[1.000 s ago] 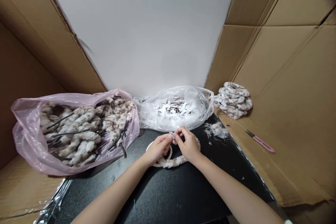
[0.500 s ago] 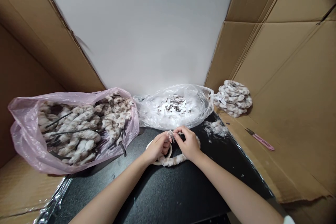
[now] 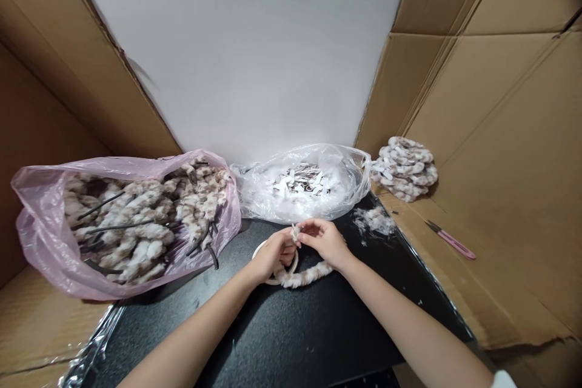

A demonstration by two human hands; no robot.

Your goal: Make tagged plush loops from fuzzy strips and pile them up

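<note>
My left hand point(image 3: 273, 254) and my right hand point(image 3: 324, 241) meet over the black table point(image 3: 273, 333). Both pinch the end of a fluffy white-and-brown strip point(image 3: 305, 277), which loops below them onto the table. What exactly lies between the fingertips is too small to tell. A pale ring, perhaps a tape roll point(image 3: 294, 264), lies under my left hand, partly hidden by it. Just behind my hands is a clear plastic bag point(image 3: 254, 200) holding small metal pieces with white tags point(image 3: 309, 180).
At the left, a pink bag point(image 3: 40, 254) holds fluffy strips with dark cords. At the back right lies a pile of fluffy loops point(image 3: 407, 170). Pink-handled snips point(image 3: 454, 244) rest on cardboard point(image 3: 495, 291). Loose fluff point(image 3: 375, 221) lies near the table's right edge.
The fingers of my right hand have shifted slightly and curl closer around the strip's end. My left hand has barely moved. The view has shifted a little.
</note>
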